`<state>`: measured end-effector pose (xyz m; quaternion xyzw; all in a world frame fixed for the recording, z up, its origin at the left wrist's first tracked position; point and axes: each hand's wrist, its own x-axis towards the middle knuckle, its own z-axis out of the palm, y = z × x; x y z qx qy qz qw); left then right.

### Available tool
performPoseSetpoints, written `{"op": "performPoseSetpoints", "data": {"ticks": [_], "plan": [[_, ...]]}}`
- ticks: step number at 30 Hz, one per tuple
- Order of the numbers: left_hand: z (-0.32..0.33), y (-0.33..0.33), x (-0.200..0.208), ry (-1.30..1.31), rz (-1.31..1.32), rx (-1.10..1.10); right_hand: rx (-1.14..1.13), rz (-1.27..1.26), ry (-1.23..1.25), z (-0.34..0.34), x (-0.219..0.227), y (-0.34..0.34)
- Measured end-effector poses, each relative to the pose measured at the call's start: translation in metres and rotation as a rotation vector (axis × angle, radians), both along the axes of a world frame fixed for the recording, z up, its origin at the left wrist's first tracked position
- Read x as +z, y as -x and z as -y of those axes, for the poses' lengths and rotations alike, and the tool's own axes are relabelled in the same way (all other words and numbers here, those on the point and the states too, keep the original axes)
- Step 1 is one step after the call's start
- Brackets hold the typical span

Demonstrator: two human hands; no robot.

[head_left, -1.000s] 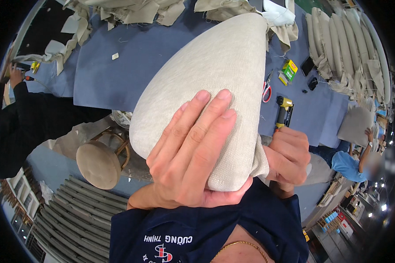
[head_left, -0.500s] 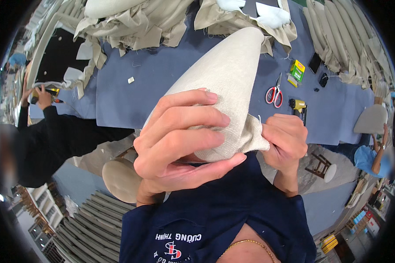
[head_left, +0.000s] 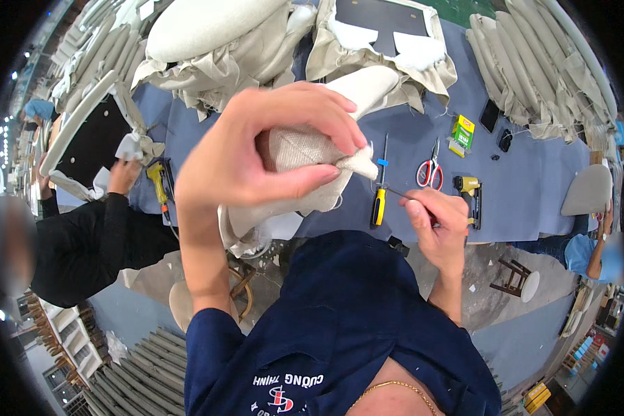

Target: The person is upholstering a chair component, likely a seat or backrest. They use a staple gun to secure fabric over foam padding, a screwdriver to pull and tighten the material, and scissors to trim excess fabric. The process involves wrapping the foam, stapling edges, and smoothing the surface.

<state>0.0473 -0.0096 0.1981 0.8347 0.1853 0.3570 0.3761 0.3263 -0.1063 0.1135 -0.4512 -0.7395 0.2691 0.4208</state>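
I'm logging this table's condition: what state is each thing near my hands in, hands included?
Left hand, grip closed round the cushion
Cushion, held, loose flap at one corner
Right hand, grip closed on a thin tool
Thin tool, held
Screwdriver, lying unheld on the table
Scissors, lying unheld, blade gap unclear
Right staple gun, lying unheld
Phone, lying flat, dark

Along the table's near edge (head_left: 516, 223), my right hand (head_left: 439, 220) can pass right of the nail gun (head_left: 469, 184); leftward, screwdriver (head_left: 379, 206) and scissors (head_left: 432, 164) obstruct.
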Motion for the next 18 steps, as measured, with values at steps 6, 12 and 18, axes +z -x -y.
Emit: {"op": "performPoseSetpoints", "data": {"ticks": [6, 12, 18], "plan": [[-0.056, -0.028, -0.004, 0.207, -0.019, -0.349, -0.037, -0.023, -0.045, -0.005, -0.007, 0.012], [-0.096, -0.052, -0.008, 0.322, -0.042, -0.3, -0.132, -0.108, -0.014, -0.005, -0.015, 0.01], [-0.121, -0.057, -0.012, 0.28, -0.024, -0.164, -0.269, -0.226, 0.014, -0.033, -0.039, 0.024]]}}
